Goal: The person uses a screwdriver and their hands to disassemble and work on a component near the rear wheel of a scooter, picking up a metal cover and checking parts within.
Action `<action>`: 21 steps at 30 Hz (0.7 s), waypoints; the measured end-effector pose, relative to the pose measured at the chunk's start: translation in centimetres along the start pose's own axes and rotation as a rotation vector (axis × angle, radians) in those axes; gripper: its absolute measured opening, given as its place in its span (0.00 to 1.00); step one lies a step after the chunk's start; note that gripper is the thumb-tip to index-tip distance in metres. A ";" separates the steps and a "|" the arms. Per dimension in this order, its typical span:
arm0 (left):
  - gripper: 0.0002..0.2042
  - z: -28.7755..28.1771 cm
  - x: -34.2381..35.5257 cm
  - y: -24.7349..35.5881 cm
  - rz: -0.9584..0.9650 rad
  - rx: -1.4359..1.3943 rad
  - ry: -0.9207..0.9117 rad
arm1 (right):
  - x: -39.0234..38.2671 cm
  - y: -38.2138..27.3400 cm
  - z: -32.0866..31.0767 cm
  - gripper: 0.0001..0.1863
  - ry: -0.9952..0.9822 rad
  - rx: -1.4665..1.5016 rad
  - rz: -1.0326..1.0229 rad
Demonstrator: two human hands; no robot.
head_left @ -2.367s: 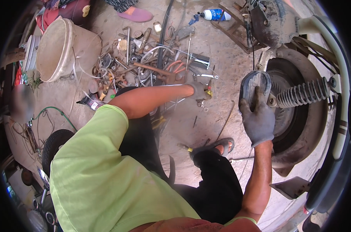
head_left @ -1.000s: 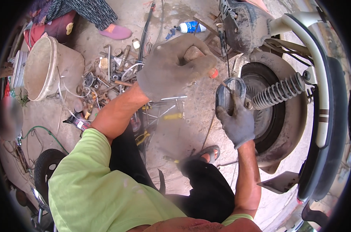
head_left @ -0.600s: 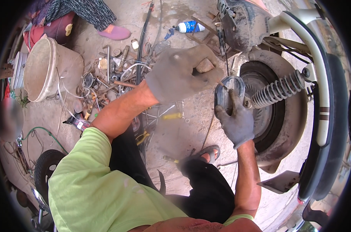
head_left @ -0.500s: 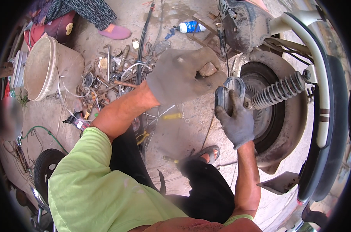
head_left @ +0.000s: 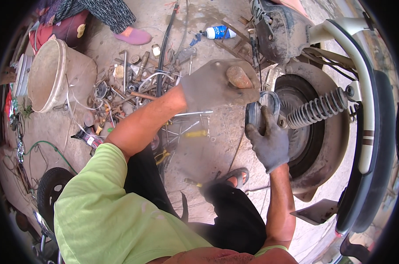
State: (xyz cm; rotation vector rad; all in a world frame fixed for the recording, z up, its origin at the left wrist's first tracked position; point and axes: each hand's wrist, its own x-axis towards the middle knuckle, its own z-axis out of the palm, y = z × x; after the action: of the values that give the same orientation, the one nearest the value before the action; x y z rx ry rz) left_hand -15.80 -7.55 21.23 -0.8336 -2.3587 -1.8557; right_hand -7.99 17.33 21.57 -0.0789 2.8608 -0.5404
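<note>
Both hands wear grey work gloves. My left hand (head_left: 208, 88) is closed around a reddish-brown stone (head_left: 239, 77), whose rounded face shows between the fingers. Just below and right of it, my right hand (head_left: 270, 143) grips a brake shoe (head_left: 252, 115), a dark curved metal piece with a worn rim. The stone is close above the brake shoe; whether they touch, I cannot tell. Behind the right hand is a dusty scooter wheel (head_left: 296, 86) with a black tyre. A coil-spring shock absorber (head_left: 318, 107) slants up to the right from beside the brake shoe.
Loose tools and metal parts (head_left: 120, 94) lie scattered left of centre. A dirty white bucket (head_left: 60, 75) stands at the left. A blue-and-white bottle (head_left: 219, 32) lies at the far side. The scooter's frame (head_left: 362, 88) curves along the right. Another person's foot (head_left: 133, 36) rests at the far left.
My left hand has shifted slightly right and turned, exposing more of the stone. The right hand keeps its grip on the brake shoe, almost unmoved.
</note>
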 end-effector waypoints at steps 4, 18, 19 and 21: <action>0.12 1.7 0.0 -1.2 0.338 0.157 0.007 | -0.1 0.1 0.1 0.40 0.022 0.024 -0.023; 0.08 3.3 1.8 -0.5 0.262 0.420 0.084 | -0.4 -0.2 0.1 0.37 0.076 -0.036 -0.074; 0.09 3.0 2.1 -1.3 0.240 0.366 0.060 | -0.5 -0.2 0.2 0.38 0.073 -0.042 -0.068; 0.09 1.6 3.0 -2.3 -0.038 -0.043 -0.072 | -0.5 0.0 0.0 0.38 0.077 -0.047 -0.052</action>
State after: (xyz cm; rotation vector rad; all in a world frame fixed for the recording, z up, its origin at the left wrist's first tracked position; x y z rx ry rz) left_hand -18.85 -5.26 19.74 -0.8799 -2.4009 -1.9290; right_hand -7.47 17.35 21.66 -0.1432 2.9538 -0.4961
